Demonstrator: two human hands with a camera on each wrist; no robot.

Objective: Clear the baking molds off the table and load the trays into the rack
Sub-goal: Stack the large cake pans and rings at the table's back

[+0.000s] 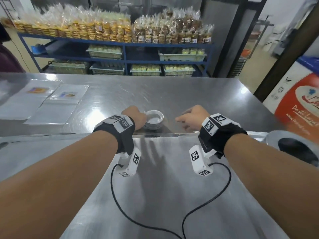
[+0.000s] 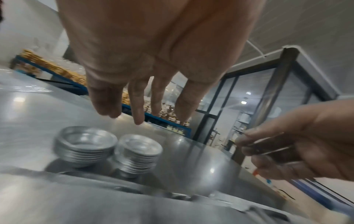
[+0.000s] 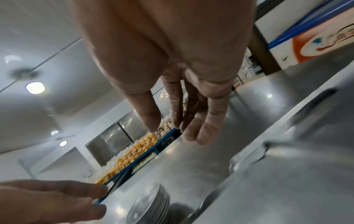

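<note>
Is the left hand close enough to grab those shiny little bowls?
Probably yes. The left hand hangs open right above the two stacks of baking molds on the steel table, with nothing between them. The right hand is off to the side, out of the way.

My bare forearms end in black wrist straps carrying white blocks printed with black square markers, and a thin black cable loops from the white camera housing under each wrist.
</note>
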